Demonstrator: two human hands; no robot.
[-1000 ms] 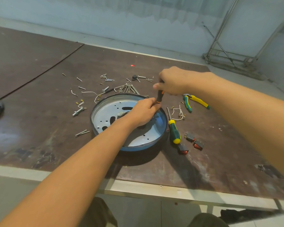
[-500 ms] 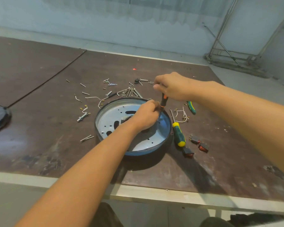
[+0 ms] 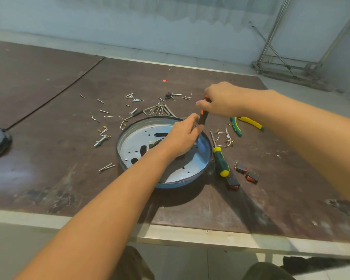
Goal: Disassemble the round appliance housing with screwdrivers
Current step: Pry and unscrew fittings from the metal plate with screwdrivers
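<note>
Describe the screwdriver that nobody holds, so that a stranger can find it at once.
Find the round housing in the middle of the brown table. Beside its right side lies the free screwdriver, shaft pointing away from the person. Its green handle with yellow end cap differs from the orange-and-black screwdriver in the right hand and from the pliers beyond.

Both my bare forearms reach forward and converge. My right hand [image 3: 224, 100] sits higher, knuckles up, fingers curled round the handle of the screwdriver [image 3: 202, 118]. My left hand [image 3: 182, 136] is just below it, fingers curled round the tool's lower end.
</note>
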